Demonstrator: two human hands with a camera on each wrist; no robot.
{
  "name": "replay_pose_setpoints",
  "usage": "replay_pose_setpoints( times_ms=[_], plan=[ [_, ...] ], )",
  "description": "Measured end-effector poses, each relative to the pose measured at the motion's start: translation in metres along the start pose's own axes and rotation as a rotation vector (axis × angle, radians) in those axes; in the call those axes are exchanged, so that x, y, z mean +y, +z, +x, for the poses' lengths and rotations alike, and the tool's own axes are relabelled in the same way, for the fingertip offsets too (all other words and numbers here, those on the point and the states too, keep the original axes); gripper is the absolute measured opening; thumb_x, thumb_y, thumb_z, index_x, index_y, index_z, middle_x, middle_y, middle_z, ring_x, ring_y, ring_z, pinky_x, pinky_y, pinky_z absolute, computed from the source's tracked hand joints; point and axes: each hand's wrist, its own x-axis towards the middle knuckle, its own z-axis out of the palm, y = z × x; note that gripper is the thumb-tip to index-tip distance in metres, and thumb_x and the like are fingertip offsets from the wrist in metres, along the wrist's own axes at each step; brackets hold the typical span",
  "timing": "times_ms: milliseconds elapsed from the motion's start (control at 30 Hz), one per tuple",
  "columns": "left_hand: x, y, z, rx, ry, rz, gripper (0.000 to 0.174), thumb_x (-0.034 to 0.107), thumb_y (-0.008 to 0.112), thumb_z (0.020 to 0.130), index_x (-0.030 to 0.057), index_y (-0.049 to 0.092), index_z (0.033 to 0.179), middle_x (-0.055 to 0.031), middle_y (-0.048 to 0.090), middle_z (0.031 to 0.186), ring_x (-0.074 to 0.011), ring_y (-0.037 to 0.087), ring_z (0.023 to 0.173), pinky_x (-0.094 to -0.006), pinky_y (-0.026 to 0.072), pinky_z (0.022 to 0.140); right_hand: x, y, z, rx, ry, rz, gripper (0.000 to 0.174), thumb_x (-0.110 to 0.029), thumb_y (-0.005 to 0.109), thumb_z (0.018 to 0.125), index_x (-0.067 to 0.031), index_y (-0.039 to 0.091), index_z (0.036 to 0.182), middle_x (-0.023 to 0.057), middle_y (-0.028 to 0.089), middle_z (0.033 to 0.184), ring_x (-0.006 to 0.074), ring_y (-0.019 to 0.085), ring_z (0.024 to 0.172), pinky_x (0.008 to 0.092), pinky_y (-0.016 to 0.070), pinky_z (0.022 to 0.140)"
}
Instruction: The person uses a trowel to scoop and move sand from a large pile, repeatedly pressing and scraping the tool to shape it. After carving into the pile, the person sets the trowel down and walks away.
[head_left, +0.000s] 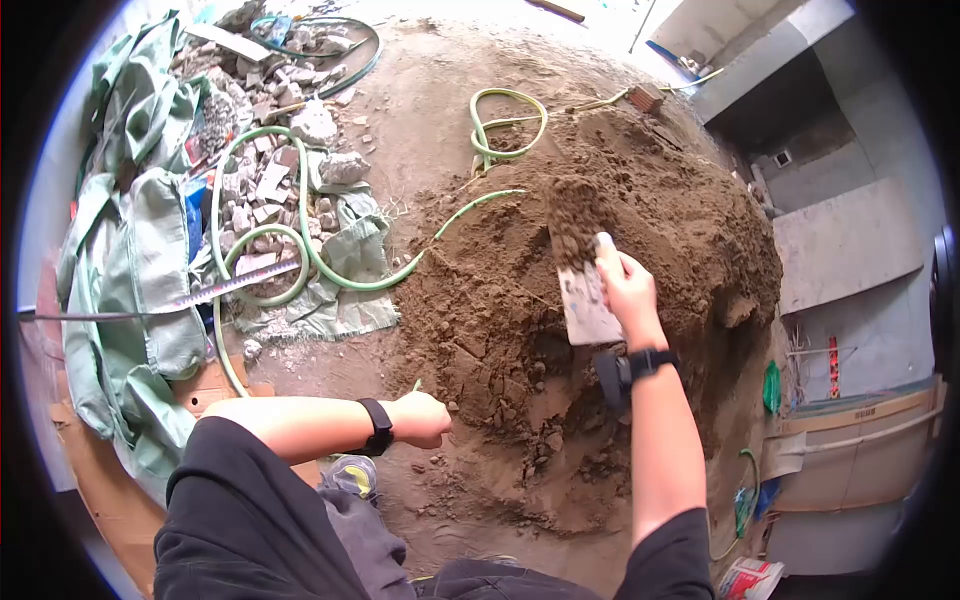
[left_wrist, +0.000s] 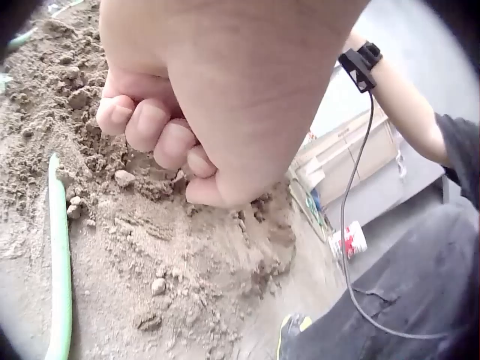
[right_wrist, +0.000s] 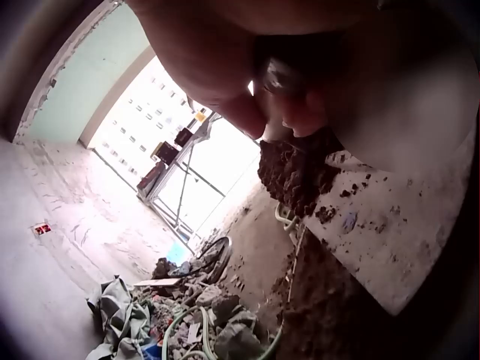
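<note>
My right hand [head_left: 630, 295] grips a flat, rectangular plastering trowel [head_left: 590, 308] over a large mound of brown sand [head_left: 690, 220]. Damp-looking sand [head_left: 575, 215] covers the trowel's far half, while its near end shows bare, speckled metal. In the right wrist view the blade [right_wrist: 405, 232] appears close up, with a dark clump [right_wrist: 289, 176] beside the fingers; the handle is mostly hidden by the hand. My left hand [head_left: 420, 420] is held low by the mound's near left edge. Its fingers [left_wrist: 174, 142] are curled in toward the palm, holding nothing visible.
A green hose [head_left: 375, 285] loops across the floor at left, its end [left_wrist: 54, 161] near the left hand. Rubble [head_left: 265, 195] and a green tarp [head_left: 135, 260] lie farther left. Boards [head_left: 850, 245] line the right wall. A shoe [head_left: 355, 475] stands below the left hand.
</note>
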Motion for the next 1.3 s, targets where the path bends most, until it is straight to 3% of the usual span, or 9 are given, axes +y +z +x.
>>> replay_pose_setpoints(
  times_ms=[200,567,633,667,767,833,867,1067,1300],
  plan=[
    [-0.01,0.019,-0.021,0.01,-0.04,-0.14,0.024,0.029,0.058,0.076,0.0065,0.067,0.077,-0.0158,0.065,0.072,-0.0362,0.064,0.07,-0.0464,0.0526,0.065,0.017,0.048,-0.005,0.014,-0.01,-0.47,0.037,-0.034,0.067,0.08,-0.0083,0.066,0.106,0.0196,0.066,0.101,0.0368,0.063,0.096,0.0416,0.05,0.082],
    [-0.011,0.046,-0.016,-0.03,-0.058,-0.281,0.025,0.03,0.058,0.075,0.0079,0.068,0.08,-0.0152,0.066,0.073,-0.0361,0.065,0.073,-0.0464,0.0519,0.066,0.006,-0.026,-0.074,-0.152,0.095,-0.355,0.036,-0.018,0.068,0.083,0.001,0.062,0.113,0.0155,0.07,0.094,0.0186,0.067,0.086,0.03,0.0497,0.079],
    [-0.008,0.048,-0.012,-0.064,-0.054,-0.277,0.026,0.03,0.058,0.075,0.0073,0.068,0.081,-0.0157,0.066,0.073,-0.0362,0.065,0.073,-0.0463,0.0519,0.066,0.013,-0.043,-0.096,-0.202,-0.295,-0.413,0.036,-0.015,0.067,0.085,-0.0009,0.061,0.118,0.0007,0.062,0.076,0.0036,0.05,0.055,0.0211,0.0412,0.048],
    [-0.006,0.049,-0.012,-0.064,-0.046,-0.288,0.026,0.03,0.058,0.075,0.0073,0.068,0.081,-0.0157,0.066,0.073,-0.0362,0.065,0.073,-0.0463,0.0519,0.066,0.009,-0.05,-0.114,-0.243,-0.098,-0.339,0.038,-0.015,0.066,0.085,-0.0002,0.06,0.119,0.0005,0.063,0.081,0.0028,0.049,0.056,0.0204,0.0408,0.049],
    [-0.006,0.049,-0.013,-0.051,-0.032,-0.312,0.026,0.03,0.058,0.075,0.0067,0.068,0.081,-0.0158,0.066,0.074,-0.0364,0.065,0.073,-0.0463,0.0517,0.067,0.017,-0.055,-0.151,-0.339,0.263,-0.198,0.034,-0.017,0.065,0.085,-0.0021,0.063,0.116,-0.003,0.058,0.07,0.0035,0.049,0.051,0.0209,0.0404,0.046],
    [-0.005,0.051,-0.016,-0.072,-0.02,-0.339,0.024,0.028,0.059,0.075,0.0088,0.07,0.085,-0.0156,0.068,0.081,-0.0356,0.065,0.078,-0.045,0.0522,0.071,0.032,-0.046,-0.15,-0.404,0.344,-0.348,0.035,-0.017,0.069,0.083,-0.0001,0.064,0.113,0.0084,0.068,0.087,0.0098,0.063,0.08,0.026,0.0503,0.072],
    [-0.004,0.051,-0.017,-0.087,-0.03,-0.322,0.024,0.028,0.059,0.075,0.0092,0.07,0.086,-0.0154,0.068,0.081,-0.0358,0.065,0.078,-0.0454,0.052,0.07,0.017,-0.033,-0.141,-0.416,0.474,-0.296,0.031,-0.019,0.067,0.083,-0.0002,0.065,0.108,0.005,0.064,0.074,0.0074,0.059,0.064,0.0254,0.0486,0.058],
    [-0.005,0.052,-0.017,-0.09,0.036,-0.308,0.026,0.029,0.059,0.074,0.0055,0.067,0.079,-0.0165,0.065,0.073,-0.037,0.064,0.07,-0.0467,0.0517,0.067,0.048,0.02,-0.156,-0.236,0.223,-0.41,0.034,-0.025,0.068,0.082,-0.001,0.062,0.105,0.0206,0.067,0.093,0.034,0.066,0.091,0.0381,0.0509,0.078],
    [0.011,0.055,-0.023,-0.066,0.079,-0.346,0.027,0.03,0.057,0.076,0.0045,0.066,0.079,-0.0186,0.065,0.073,-0.038,0.064,0.07,-0.048,0.0511,0.066,0.101,0.044,-0.184,-0.182,0.42,-0.383,0.036,-0.031,0.073,0.077,0.0012,0.061,0.089,0.0208,0.066,0.085,0.0337,0.066,0.08,0.0398,0.0504,0.072]
  ],
)
